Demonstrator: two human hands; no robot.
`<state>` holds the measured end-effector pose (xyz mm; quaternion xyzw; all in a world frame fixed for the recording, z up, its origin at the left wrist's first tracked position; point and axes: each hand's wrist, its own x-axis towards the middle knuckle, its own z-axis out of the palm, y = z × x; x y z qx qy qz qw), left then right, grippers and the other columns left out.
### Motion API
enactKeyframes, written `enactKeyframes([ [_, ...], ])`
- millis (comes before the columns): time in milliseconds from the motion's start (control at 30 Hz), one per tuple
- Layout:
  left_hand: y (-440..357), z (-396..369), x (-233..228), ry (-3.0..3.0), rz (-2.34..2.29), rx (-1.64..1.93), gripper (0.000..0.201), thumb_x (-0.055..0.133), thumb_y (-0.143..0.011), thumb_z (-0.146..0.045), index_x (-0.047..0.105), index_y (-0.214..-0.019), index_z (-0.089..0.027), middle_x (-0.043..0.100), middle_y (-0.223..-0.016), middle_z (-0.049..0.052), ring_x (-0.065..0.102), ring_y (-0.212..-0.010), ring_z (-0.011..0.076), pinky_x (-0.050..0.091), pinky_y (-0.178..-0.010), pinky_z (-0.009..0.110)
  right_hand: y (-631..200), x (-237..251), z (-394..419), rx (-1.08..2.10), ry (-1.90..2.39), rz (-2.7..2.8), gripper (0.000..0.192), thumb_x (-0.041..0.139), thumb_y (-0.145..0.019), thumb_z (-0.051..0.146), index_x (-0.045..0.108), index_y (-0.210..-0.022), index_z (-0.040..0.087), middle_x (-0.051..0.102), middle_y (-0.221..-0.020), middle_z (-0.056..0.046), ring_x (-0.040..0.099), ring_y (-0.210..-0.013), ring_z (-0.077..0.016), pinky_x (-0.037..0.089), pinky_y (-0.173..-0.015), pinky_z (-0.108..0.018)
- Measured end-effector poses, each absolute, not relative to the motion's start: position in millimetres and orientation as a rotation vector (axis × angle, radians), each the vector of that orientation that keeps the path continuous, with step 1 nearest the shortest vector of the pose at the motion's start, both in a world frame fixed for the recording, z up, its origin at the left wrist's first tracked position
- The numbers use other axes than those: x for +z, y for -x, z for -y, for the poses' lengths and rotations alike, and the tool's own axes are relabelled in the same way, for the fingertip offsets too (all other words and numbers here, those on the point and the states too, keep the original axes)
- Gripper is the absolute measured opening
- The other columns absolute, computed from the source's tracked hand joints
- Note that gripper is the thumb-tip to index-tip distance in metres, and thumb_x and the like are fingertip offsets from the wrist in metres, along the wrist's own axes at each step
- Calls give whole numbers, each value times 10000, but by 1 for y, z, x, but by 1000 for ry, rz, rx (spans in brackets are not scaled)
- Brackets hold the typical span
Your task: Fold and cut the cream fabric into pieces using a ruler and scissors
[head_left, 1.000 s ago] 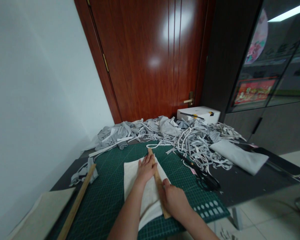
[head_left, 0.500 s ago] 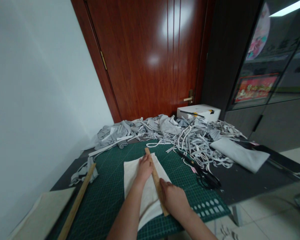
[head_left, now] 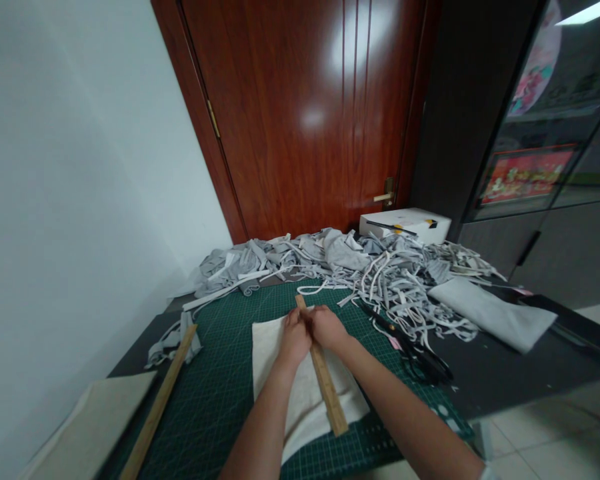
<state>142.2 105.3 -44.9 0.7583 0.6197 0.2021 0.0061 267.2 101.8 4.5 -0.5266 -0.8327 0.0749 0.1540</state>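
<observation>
A cream piece of cloth (head_left: 300, 407) lies on the green cutting mat (head_left: 225, 347), its near edge wrinkled. Across it, slanting away from me, rests a wooden ruler (head_left: 329, 393). My left hand (head_left: 295, 339) is closed over the ruler near its far end. Right beside it, my right hand (head_left: 329, 327) has its fingers curled in at the ruler and the cloth's far edge. The two hands touch or nearly touch, and what lies under the right fingertips is hidden.
Black scissors (head_left: 420, 360) lie to the right. Grey fabric scraps (head_left: 395, 280) are heaped along the back. A folded grey cloth (head_left: 495, 313) sits at right. On the left are a second wooden ruler (head_left: 160, 407) and more cream cloth (head_left: 95, 420). A white box (head_left: 415, 223) stands behind.
My right hand has moved from the ruler's near part up to its far end, next to my left hand. The left hand stays by the far end. The view has shifted slightly.
</observation>
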Motion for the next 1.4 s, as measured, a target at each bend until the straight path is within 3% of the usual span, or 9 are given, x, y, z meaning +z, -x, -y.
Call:
enactKeyframes([
  [200, -145, -99, -42, -2353, -1925, 651, 499, 425, -831, -123, 510, -1323, -136, 505, -1345, 102, 436, -1253, 236, 317, -1095, 337, -267, -23, -132, 205, 1529, 2266, 297, 421, -919, 165, 655, -1101, 153, 619, -1038, -96, 530, -1014, -175, 367, -873, -251],
  [367, -146, -99, -43, -2298, -1914, 678, 455, 427, -835, -124, 555, -1272, -122, 504, -1343, 108, 456, -1249, 211, 347, -1079, 278, -274, -32, -131, 148, 1522, 2253, 314, 404, -951, 242, 675, -1110, 234, 584, -1013, -73, 507, -972, -176, 353, -861, -260],
  [700, -142, -100, -39, -2340, -1825, 588, 473, 460, -789, -71, 586, -1239, -142, 519, -1364, 84, 471, -1256, 161, 346, -1075, 252, -273, -31, -123, 43, 1663, 2211, 375, 323, -977, 358, 615, -1186, 250, 533, -1045, -106, 486, -971, -232, 367, -809, -338],
  [933, -135, -90, -36, -2368, -1831, 370, 507, 435, -890, -297, 433, -1394, -243, 370, -1487, 34, 299, -1378, 242, 177, -1136, 495, -274, -29, -121, 37, 1695, 2215, 362, 324, -978, 364, 593, -1205, 280, 523, -1062, -98, 478, -1001, -228, 359, -824, -340],
  [1100, -136, -86, -34, -2372, -1836, 253, 564, 364, -919, -381, 282, -1469, -285, 250, -1534, -6, 195, -1416, 253, 77, -1128, 557, -276, -28, -121, 49, 1691, 2232, 360, 336, -973, 351, 570, -1239, 288, 529, -1065, -102, 475, -1018, -237, 364, -832, -343],
  [1400, -145, -81, -25, -2396, -1904, 179, 550, 321, -922, -335, 286, -1468, -284, 249, -1538, -4, 181, -1416, 262, 83, -1113, 585, -292, -14, -82, 115, 1590, 2310, 355, 431, -899, 173, 539, -1237, 163, 533, -1186, -141, 459, -1082, -262, 381, -878, -357],
])
